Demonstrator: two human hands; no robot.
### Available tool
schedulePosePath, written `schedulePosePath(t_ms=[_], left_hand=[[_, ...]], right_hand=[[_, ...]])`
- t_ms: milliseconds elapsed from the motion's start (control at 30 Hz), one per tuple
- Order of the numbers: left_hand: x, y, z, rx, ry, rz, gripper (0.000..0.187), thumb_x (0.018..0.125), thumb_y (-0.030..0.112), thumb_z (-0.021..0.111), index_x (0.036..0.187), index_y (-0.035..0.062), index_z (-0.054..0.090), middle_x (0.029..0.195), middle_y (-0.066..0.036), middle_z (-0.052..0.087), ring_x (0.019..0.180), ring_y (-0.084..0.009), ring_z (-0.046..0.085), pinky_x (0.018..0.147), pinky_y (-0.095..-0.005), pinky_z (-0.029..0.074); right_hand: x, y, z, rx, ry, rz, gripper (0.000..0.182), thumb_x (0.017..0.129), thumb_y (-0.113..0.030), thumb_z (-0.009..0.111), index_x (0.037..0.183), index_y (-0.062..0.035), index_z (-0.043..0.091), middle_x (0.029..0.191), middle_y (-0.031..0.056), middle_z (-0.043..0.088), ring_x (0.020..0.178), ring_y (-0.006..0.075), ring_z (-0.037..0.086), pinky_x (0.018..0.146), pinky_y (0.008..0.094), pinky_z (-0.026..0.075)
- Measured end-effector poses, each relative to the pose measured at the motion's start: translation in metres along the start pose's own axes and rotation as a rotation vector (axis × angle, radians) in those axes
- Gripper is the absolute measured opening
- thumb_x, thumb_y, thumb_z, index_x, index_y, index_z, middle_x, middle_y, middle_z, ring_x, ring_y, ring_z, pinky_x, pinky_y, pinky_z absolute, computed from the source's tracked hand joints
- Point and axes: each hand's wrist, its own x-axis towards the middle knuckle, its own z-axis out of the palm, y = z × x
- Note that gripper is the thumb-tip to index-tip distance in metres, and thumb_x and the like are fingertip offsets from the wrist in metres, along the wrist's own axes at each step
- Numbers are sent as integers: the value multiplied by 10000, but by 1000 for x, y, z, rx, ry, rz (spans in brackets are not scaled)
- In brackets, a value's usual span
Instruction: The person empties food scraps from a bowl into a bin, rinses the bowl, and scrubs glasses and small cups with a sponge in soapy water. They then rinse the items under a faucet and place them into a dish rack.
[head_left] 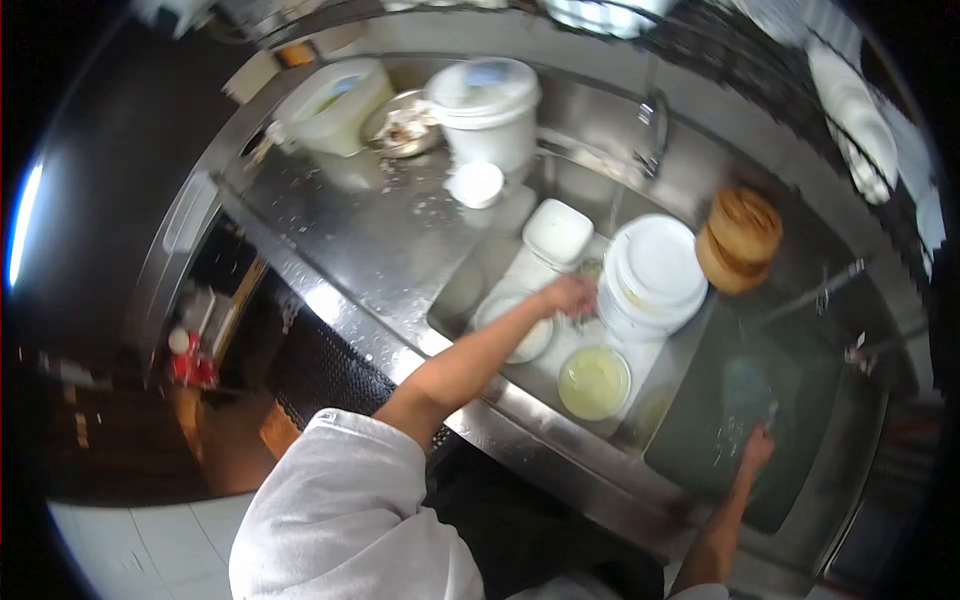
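Observation:
My left hand (572,296) reaches over the left sink basin, its fingers curled beside a white lidded bucket (655,280). Blur hides what those fingers hold, if anything; a small greyish-green patch shows around them. Close by are a white square tub (558,234), a round white bowl (530,340) partly behind my forearm, and a round container of yellowish liquid (594,383). My right hand (760,447) is closed at the surface of the cloudy water (725,400) in the right basin. Something small and shiny shows at its fingertips, too blurred to name.
Brown round stacked baskets (740,240) stand behind the basins, near a faucet (653,130). On the wet steel counter (350,230) are a large white bucket (487,115), a small white cup (476,185), a metal bowl (403,125) and a translucent tub (335,105). A dish rack hangs above.

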Motion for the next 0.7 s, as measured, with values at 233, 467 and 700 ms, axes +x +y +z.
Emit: schedulePosePath(t_ms=[233, 467, 700], left_hand=[[-34, 4, 18, -178, -1, 116, 234, 892, 260, 570, 999, 59, 623, 847, -34, 648, 715, -131, 623, 605, -275, 515], [-7, 61, 37, -828, -112, 156, 235, 925, 206, 443, 1063, 62, 567, 968, -81, 631, 849, -203, 605, 768, -373, 508], [-73, 53, -144, -711, 388, 203, 179, 855, 92, 446, 905, -7, 587, 760, -105, 582, 655, -247, 571, 586, -378, 481]], right_hand=[[-4, -6, -61, 703, -248, -36, 307, 819, -220, 569, 938, 54, 639, 890, 92, 634, 846, 226, 598, 776, 380, 459], [-135, -240, -78, 1101, -602, -2, 305, 803, -136, 552, 1044, 46, 597, 1019, 121, 607, 969, 213, 567, 838, 355, 452], [-235, -375, 25, 788, -971, -171, 212, 748, -108, 567, 922, 10, 597, 888, 59, 603, 843, 185, 570, 803, 340, 452]])
